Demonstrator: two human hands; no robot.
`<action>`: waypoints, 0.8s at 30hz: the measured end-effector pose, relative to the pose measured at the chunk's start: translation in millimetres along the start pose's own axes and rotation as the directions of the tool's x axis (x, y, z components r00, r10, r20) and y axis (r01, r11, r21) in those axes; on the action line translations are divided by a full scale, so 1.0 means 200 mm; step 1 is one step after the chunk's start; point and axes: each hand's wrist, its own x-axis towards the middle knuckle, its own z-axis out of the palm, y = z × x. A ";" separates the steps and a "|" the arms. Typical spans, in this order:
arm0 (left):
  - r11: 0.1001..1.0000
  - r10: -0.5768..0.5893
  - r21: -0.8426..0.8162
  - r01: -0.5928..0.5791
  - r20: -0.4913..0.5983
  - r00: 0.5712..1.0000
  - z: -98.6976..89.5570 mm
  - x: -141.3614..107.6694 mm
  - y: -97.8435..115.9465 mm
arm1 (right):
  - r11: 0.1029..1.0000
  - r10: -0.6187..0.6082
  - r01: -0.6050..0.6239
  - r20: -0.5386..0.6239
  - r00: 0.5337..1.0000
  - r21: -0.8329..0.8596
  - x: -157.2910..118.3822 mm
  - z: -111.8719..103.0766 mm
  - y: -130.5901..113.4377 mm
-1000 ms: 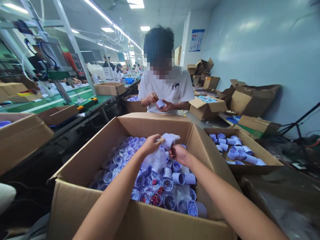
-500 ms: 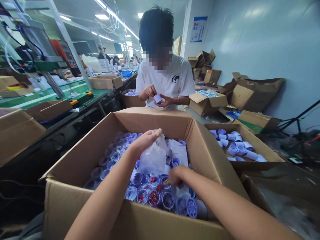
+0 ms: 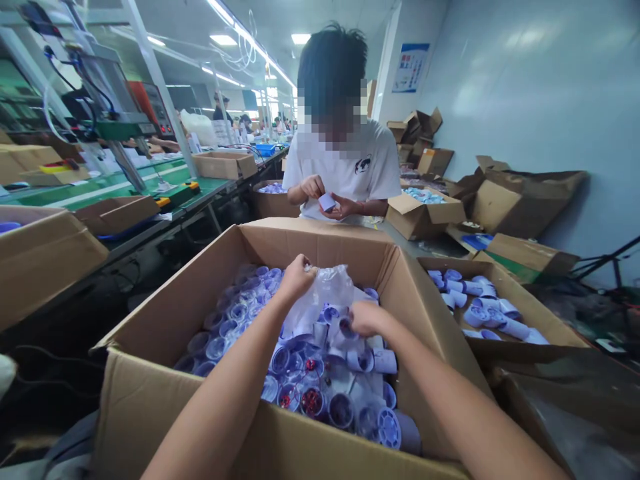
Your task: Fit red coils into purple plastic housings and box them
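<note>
A large cardboard box [image 3: 440, 333] in front of me holds many pale purple plastic cups [image 3: 280, 360], several with red-wired small parts [image 3: 311, 401] inside. My left hand [image 3: 299, 277] is closed on the upper edge of a clear plastic bag [image 3: 333, 283], which hangs over the cups. To the right of the bag, my right hand [image 3: 367, 317] is curled round a purple plastic cup [image 3: 346, 327]; its fingertips are partly hidden. A larger purple cup with a slotted end [image 3: 397, 430] lies at the box's near right corner.
Across the box, a co-worker [image 3: 345, 160] holds a purple cup [image 3: 327, 202] in both hands. An open carton of purple pipe-like parts [image 3: 500, 310] stands to the right. Along the left runs a green conveyor bench [image 3: 170, 170] with a press machine [image 3: 100, 100].
My right hand has moved up from among the lower cups to beside the bag, now with a cup in it. The bag is spread wider below my left hand. The view has shifted slightly.
</note>
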 end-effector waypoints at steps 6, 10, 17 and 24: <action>0.986 0.164 -0.078 -0.147 0.280 0.946 -0.02 -0.06 0.02 | 0.777 0.127 0.022 -0.190 0.974 0.629 -0.05 -0.27 -0.01; 0.921 0.362 -0.277 -0.273 0.351 0.864 0.01 -0.10 0.03 | 0.547 0.114 0.074 -0.161 0.980 0.834 -0.04 -0.22 -0.07; 0.921 0.368 -0.212 -0.327 0.194 0.909 0.00 -0.10 0.04 | 0.316 0.077 -0.021 -0.003 0.997 0.948 -0.06 -0.11 -0.18; 0.835 0.125 -0.551 0.004 0.196 0.973 -0.04 -0.07 0.05 | 0.544 0.081 -0.107 0.075 0.994 0.832 -0.11 -0.16 -0.23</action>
